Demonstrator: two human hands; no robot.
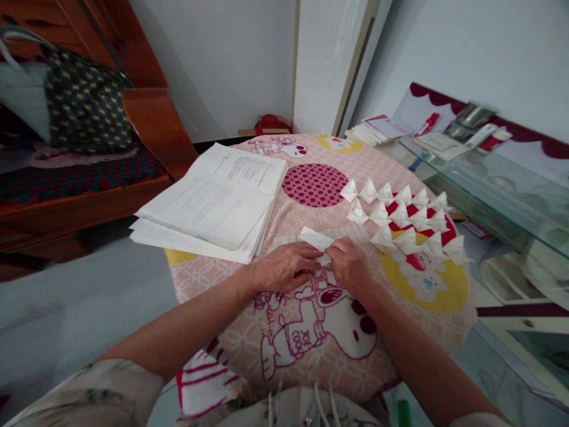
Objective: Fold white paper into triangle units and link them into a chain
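Observation:
A small folded piece of white paper (315,238) lies on the patterned tablecloth in front of me, partly covered by both hands. My left hand (288,264) rests on its near left side, fingers stretched flat across it. On the right edge, my right hand (349,261) pinches the paper between thumb and curled fingers. To the right stand several folded white paper shapes (400,213) with pointed tops, set out in rows. Left of my hands is a stack of printed sheets (208,198), lying open like a book.
The round table (213,290) has a pink cloth with cartoon figures. Close on its right is a glass-topped cabinet (498,196) holding small items. A wooden bench (151,130) with a dark patterned bag (86,98) stands at the left. A white wall (231,53) rises behind.

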